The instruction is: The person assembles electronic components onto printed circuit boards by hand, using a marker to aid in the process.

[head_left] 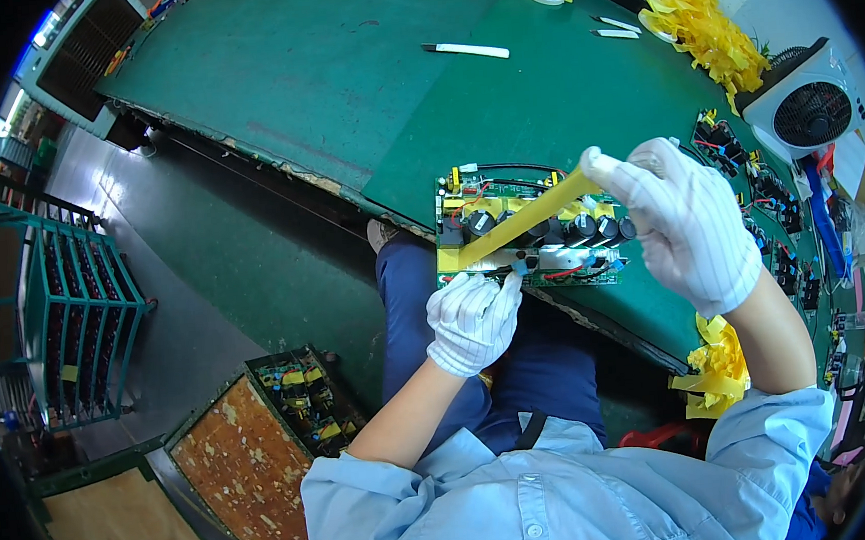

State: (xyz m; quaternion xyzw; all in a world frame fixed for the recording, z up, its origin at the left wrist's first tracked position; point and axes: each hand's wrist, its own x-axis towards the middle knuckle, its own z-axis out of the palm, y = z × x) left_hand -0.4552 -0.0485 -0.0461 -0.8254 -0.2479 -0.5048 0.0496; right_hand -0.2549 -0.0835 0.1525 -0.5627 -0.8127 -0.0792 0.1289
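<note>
A green circuit board [443, 201] with black capacitors, wires and patches of yellow tape lies at the edge of the green table. Gloved in striped white, my left hand [475, 317] is closed at the board's near left edge; what its fingers grip there is hard to make out. My right hand [684, 214], also gloved, is raised to the right of the board and pinches the upper end of a strip of yellow tape [529, 220]. The strip runs taut and slanting across the board, down to its left end near my left hand.
A pen-like white knife [467, 50] lies on the table [338, 66]. Crumpled yellow tape [701, 25] is heaped at the far right by a fan [811, 113]. More circuit boards [773, 191] line the right side. A teal rack [74, 305] and board-filled crate [230, 465] stand left.
</note>
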